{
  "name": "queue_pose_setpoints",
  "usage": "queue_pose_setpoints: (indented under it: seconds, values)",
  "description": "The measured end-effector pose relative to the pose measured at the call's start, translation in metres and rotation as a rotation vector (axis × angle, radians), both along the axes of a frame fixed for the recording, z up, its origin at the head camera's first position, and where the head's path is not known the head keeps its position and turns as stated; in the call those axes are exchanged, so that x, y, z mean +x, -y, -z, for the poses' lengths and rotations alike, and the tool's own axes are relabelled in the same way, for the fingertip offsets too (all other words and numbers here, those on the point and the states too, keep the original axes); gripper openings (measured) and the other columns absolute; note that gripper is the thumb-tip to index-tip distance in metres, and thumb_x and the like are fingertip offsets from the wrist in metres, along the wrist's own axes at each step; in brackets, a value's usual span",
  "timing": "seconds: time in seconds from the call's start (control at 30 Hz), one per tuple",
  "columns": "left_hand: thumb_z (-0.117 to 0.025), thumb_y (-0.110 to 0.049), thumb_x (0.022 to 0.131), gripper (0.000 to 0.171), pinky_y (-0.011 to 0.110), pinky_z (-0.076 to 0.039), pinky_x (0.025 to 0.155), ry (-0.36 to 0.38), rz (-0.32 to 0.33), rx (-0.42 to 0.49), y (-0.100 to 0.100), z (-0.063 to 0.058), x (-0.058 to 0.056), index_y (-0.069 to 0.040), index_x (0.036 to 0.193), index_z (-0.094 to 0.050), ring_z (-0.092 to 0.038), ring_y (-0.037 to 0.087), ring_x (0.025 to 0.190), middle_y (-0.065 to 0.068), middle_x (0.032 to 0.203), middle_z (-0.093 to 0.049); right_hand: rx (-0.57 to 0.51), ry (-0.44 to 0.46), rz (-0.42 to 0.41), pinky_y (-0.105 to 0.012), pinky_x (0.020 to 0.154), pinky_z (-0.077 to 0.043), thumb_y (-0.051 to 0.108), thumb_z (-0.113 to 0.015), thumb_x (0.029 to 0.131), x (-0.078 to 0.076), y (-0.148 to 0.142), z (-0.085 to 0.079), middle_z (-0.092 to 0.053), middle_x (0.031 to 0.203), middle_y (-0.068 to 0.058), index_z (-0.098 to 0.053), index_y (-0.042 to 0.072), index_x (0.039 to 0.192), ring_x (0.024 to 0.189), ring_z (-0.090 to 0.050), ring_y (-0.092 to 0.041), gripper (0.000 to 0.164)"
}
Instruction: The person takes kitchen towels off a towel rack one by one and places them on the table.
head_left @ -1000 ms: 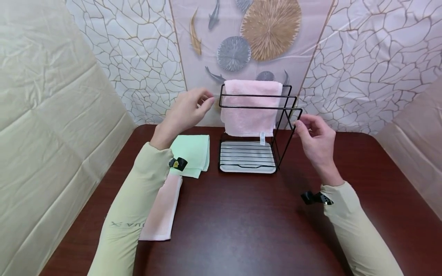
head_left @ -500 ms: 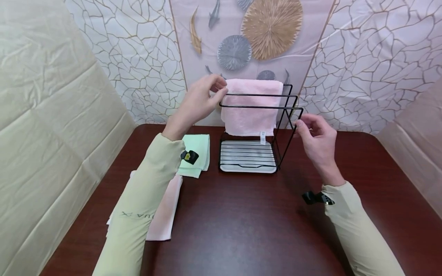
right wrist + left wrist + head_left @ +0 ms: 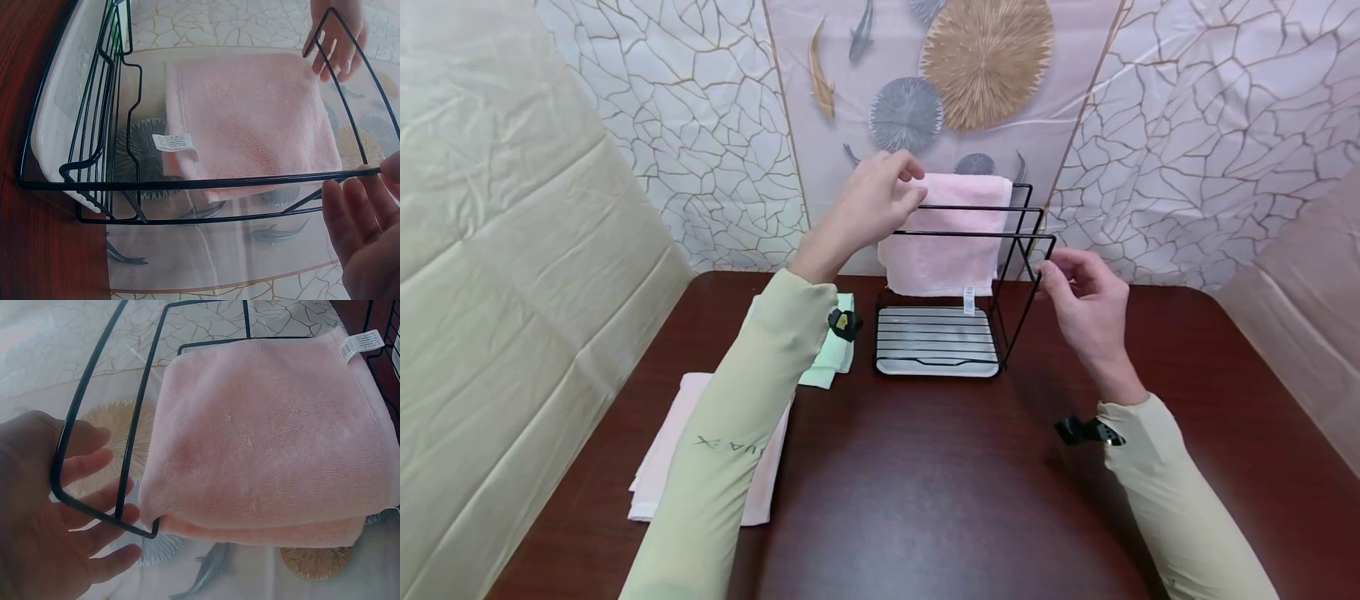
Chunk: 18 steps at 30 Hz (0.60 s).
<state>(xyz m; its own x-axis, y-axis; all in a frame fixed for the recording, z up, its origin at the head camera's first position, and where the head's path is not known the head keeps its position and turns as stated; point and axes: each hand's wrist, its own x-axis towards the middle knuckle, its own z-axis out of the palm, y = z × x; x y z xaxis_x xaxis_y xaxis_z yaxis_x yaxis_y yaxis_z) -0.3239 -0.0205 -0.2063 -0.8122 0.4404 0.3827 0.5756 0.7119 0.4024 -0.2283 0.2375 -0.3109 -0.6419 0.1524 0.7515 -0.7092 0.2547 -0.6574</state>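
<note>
A pink towel (image 3: pixel 951 258) hangs folded over the rear bar of a black wire rack (image 3: pixel 970 234), its white label low at the right. My left hand (image 3: pixel 880 196) is at the rack's upper left corner, partly covering the bars and the towel's top left. In the left wrist view, the fingers of that hand (image 3: pixel 62 506) are loosely spread beside the wires; whether they touch is unclear. My right hand (image 3: pixel 1086 304) holds the rack's right front post between thumb and fingers. The right wrist view shows its fingers (image 3: pixel 350 206) against the wire.
A white tray (image 3: pixel 936 367) sits under the rack's bottom wires. Left of it lies a folded green towel (image 3: pixel 838 354), partly behind my left sleeve. A light pink towel (image 3: pixel 673 433) lies nearer on the brown table (image 3: pixel 910 483). Patterned cloth walls enclose the back and sides.
My left hand has moved right and up, from beside the rack to its upper left corner. The right hand stays on the post, and the rack and hanging towel look unmoved.
</note>
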Motion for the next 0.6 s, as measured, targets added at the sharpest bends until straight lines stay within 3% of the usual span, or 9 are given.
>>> queue_pose_setpoints:
  seconds: [0.37,0.6]
  values:
    - [-0.051,-0.025,0.1,0.03,0.033,-0.041,0.099,0.0,0.006,-0.156,-0.013,-0.009,-0.011,-0.012,0.126,-0.057,-0.052,0.021,0.112,0.007,0.12,-0.06,-0.02,0.004,0.013,-0.014,0.061,-0.053,-0.007,-0.063,0.089,-0.017,-0.012,0.016,-0.07,0.08,-0.002,-0.061,-0.019,0.103,0.063,-0.064,0.0,0.018]
    - [-0.049,-0.024,0.1,0.032,0.034,-0.042,0.104,0.026,0.034,-0.209,-0.017,-0.012,-0.019,-0.01,0.128,-0.056,-0.057,0.023,0.121,0.008,0.127,-0.064,-0.016,-0.004,-0.014,-0.014,0.061,-0.053,-0.011,-0.061,0.089,-0.005,-0.004,0.005,-0.07,0.082,0.003,-0.059,-0.021,0.102,0.064,-0.063,0.002,0.017]
